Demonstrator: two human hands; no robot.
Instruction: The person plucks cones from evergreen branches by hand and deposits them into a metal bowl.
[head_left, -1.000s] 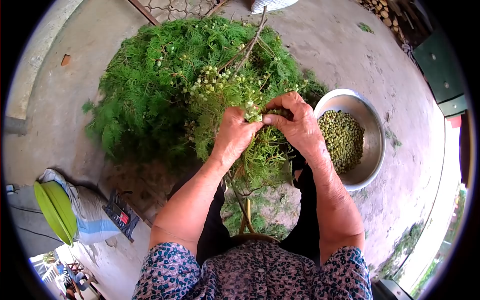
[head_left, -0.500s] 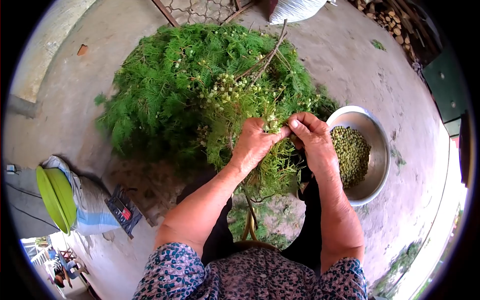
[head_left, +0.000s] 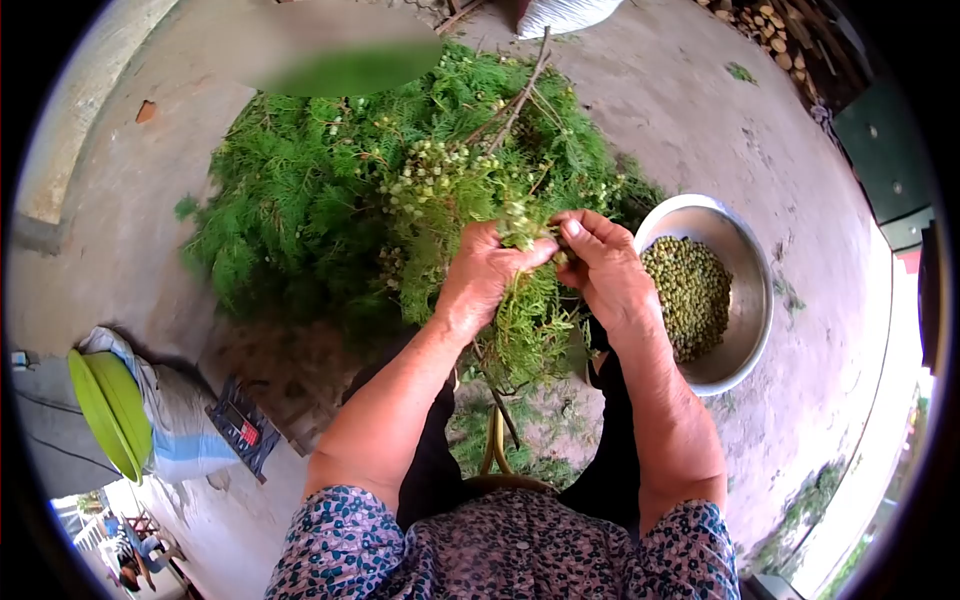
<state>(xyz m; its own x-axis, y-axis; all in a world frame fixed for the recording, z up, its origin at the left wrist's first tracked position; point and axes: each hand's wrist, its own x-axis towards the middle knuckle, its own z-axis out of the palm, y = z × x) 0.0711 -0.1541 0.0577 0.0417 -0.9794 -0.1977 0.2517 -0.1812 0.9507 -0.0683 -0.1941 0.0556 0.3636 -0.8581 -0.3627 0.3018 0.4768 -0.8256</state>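
Observation:
My left hand [head_left: 482, 272] is closed around a leafy evergreen branch [head_left: 525, 340] that bears clusters of small pale-green cones. Its fingertips point right, close to my right hand [head_left: 612, 268]. The right thumb and fingers are pinched together on small cones at the branch; part of the grip is hidden. Beyond both hands spreads a large heap of cut evergreen branches [head_left: 290, 190], with a pale cluster of cones [head_left: 440, 165] on top. Just right of my right hand stands a metal basin [head_left: 755, 300], partly filled with loose green cones [head_left: 690, 295].
On the left, a lime-green basin [head_left: 105, 415] leans by a white-and-blue sack [head_left: 190, 430]. A white sack [head_left: 565, 15] and stacked firewood [head_left: 775, 40] are at the far side. A person [head_left: 135, 550] is at the lower left. A blurred patch covers part of the heap.
The whole view has shifted slightly, so the heap and basin sit further left and up. My hands stay together at the same branch, with the right fingers drawn in a little.

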